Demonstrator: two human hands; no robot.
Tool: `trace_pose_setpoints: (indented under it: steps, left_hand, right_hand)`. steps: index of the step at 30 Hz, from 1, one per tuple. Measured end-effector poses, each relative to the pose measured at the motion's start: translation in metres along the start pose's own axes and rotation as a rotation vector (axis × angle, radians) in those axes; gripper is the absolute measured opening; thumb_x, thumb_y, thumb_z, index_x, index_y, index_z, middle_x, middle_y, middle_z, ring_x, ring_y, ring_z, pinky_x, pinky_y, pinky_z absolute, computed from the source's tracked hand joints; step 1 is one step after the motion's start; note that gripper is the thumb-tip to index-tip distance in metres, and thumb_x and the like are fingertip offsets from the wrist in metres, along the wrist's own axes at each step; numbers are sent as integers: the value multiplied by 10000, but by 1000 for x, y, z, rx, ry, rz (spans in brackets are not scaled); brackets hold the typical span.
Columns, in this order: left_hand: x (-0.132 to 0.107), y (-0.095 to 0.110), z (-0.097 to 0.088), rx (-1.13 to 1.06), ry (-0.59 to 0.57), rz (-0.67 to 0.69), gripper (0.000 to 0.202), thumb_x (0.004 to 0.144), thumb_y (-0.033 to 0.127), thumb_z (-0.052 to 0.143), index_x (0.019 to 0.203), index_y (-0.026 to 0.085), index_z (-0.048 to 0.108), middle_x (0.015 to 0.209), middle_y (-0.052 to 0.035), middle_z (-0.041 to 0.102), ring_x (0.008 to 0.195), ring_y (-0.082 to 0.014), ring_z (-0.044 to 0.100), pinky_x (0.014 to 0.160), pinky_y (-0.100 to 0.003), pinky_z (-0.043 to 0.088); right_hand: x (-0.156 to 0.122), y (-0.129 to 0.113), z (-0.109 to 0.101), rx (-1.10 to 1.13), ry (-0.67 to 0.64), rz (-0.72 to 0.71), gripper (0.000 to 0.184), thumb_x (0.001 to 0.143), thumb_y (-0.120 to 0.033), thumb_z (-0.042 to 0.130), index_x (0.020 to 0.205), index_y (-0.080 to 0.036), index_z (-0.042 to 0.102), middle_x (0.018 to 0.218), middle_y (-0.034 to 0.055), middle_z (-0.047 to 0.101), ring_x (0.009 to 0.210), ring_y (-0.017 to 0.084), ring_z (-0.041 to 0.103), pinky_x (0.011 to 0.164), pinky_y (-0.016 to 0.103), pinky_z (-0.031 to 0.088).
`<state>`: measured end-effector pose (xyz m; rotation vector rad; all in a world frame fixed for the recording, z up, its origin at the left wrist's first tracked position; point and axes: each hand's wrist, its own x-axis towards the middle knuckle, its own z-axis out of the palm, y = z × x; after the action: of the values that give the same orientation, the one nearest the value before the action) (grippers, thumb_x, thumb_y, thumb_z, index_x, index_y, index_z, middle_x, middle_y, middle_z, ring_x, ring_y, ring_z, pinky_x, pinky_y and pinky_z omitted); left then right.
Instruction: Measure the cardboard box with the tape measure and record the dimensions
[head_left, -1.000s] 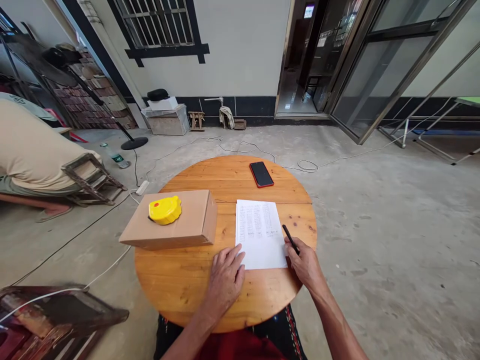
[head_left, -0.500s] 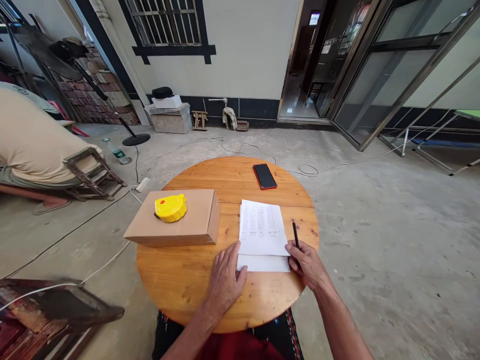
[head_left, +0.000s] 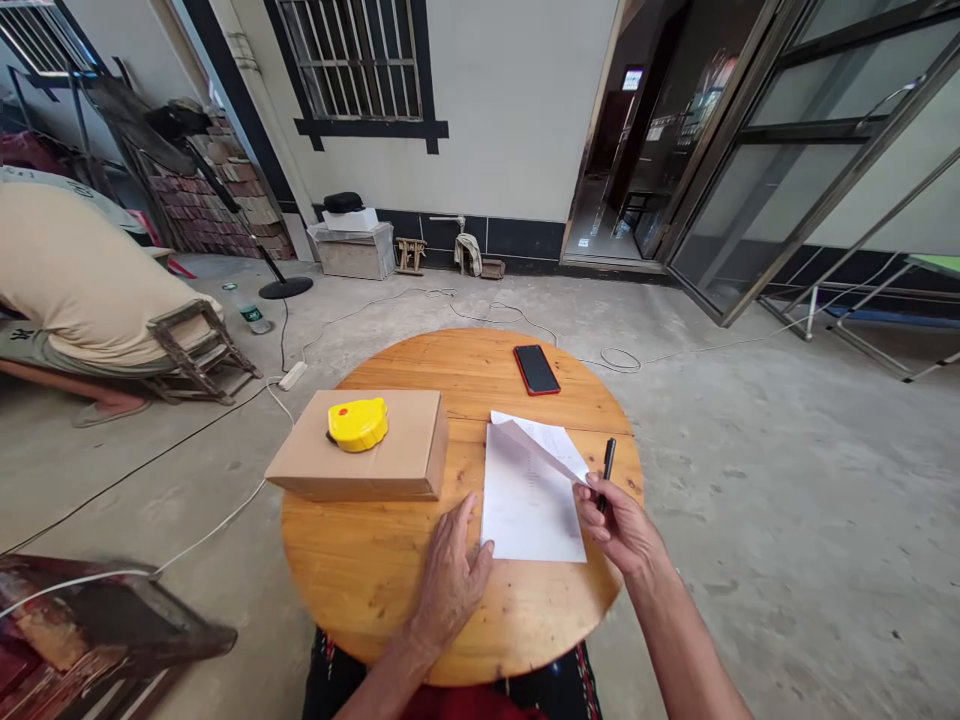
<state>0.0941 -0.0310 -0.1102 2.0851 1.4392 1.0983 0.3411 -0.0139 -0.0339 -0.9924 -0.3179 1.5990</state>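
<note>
My right hand (head_left: 619, 520) pinches the near right corner of the upper sheet of paper (head_left: 559, 450), lifted and folded back. A black pen (head_left: 608, 462) is held in the same hand, pointing up. Beneath lies a second white sheet (head_left: 529, 510) with faint marks, flat on the round wooden table (head_left: 375, 560). My left hand (head_left: 454, 570) rests on the table, fingers apart, its thumb at the lower sheet's left edge. To its upper left stands a cardboard box (head_left: 405, 430) with a yellow tape measure (head_left: 358, 425) on top.
A phone with a red edge (head_left: 536, 370) lies at the table's far side. Cables and a white power strip (head_left: 293, 376) run over the floor. At left are a small wooden stool (head_left: 202, 350), a plastic bottle (head_left: 251, 312) and a person in beige clothing (head_left: 97, 280).
My right hand has raised the upper sheet's near corner and turned it back, uncovering more of the lower sheet. The pen has tilted. The camera view has shifted slightly.
</note>
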Motion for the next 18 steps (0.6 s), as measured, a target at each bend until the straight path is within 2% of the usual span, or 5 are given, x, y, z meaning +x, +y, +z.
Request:
trace_pose_setpoints:
  steps: [4, 14, 18]
  left_hand:
    - [-1, -2, 1, -6, 14, 9, 512, 873, 201, 501, 1375, 141, 417, 1279, -171, 599, 1186, -268, 579, 972, -463, 505]
    - [-1, -2, -2, -10, -1, 19, 506, 866, 177, 487, 1369, 142, 453, 1274, -152, 613, 1182, -257, 576, 988, -447, 497]
    - [-1, -1, -5, -42, -13, 12, 474, 895, 187, 457, 1367, 143, 461, 1261, -149, 620, 1160, -245, 587, 984, -435, 501]
  right_hand:
    - [0, -6, 5, -26, -1, -31, 270, 656, -248, 798, 669, -171, 539, 625, -40, 552, 372, 12, 342, 274, 122, 255]
    - [-2, -5, 1, -65, 23, -56, 254, 646, -246, 808, 672, -171, 568, 625, -43, 555, 392, 22, 343, 273, 121, 235]
    - [-4, 0, -1, -165, 49, -92, 306, 625, -311, 835, 660, -163, 569, 566, -36, 560, 380, 26, 345, 291, 134, 208]
